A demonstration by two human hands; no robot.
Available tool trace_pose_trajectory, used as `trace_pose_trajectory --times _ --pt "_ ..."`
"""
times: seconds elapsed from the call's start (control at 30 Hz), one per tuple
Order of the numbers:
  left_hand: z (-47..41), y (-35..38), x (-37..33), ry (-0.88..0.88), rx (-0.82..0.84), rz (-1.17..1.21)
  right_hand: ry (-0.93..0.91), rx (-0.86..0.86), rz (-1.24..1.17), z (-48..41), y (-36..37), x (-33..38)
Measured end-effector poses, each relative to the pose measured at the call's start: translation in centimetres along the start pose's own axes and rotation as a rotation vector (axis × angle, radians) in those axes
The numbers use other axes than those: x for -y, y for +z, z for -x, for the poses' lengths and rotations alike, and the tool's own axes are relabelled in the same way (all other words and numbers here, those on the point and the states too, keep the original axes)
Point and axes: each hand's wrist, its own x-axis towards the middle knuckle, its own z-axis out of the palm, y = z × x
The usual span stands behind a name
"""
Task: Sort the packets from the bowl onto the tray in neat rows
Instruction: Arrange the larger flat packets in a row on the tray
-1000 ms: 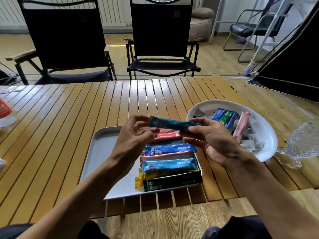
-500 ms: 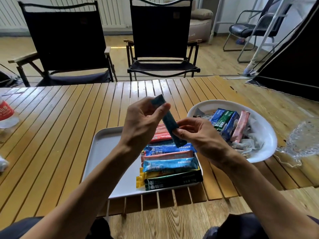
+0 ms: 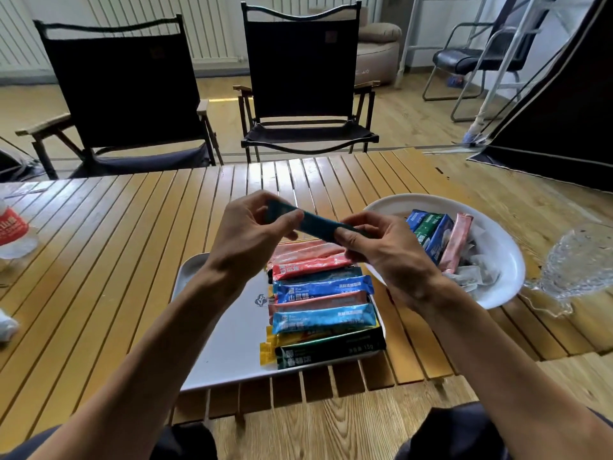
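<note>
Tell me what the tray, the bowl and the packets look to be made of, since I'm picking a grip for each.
The tray looks like smooth white plastic or enamelled metal: matte, thin rolled rim, printed logo. The bowl seems glazed ceramic or melamine: glossy white, thick rim. The packets, like the blue one, look like laminated foil or plastic film: shiny, creased, with crimped ends.

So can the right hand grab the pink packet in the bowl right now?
Probably not yet: the right hand and the left hand are both pinching the teal packet. The pink packet lies uncovered close by in the bowl.
</note>
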Motion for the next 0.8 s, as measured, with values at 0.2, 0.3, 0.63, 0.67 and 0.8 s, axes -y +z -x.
trace_pose_trajectory --times 0.2,0.3,0.63,0.67,0.8 --pt "-1.4 0.3 2.6 -0.171 -0.142 -0.03 0.016 -0.34 0.025 -0.5 -1.1 -0.2" --pt "-2.2 0.8 5.1 -0.266 -0.15 -0.088 0.02 -0.461 0.083 -0.6 -2.2 -0.3" --pt "-2.8 1.5 8.3 -0.15 0.054 -0.587 0.005 -0.455 0.105 -0.5 -3.2 -0.3" --pt "-3.0 1.5 8.3 -0.104 0.069 -0.639 0.0 -0.456 0.105 -0.5 -3.3 -0.4" --pt "-4.1 2.2 8.1 0.006 0.268 -0.668 0.009 -0.461 0.14 -0.6 -3.7 -0.7"
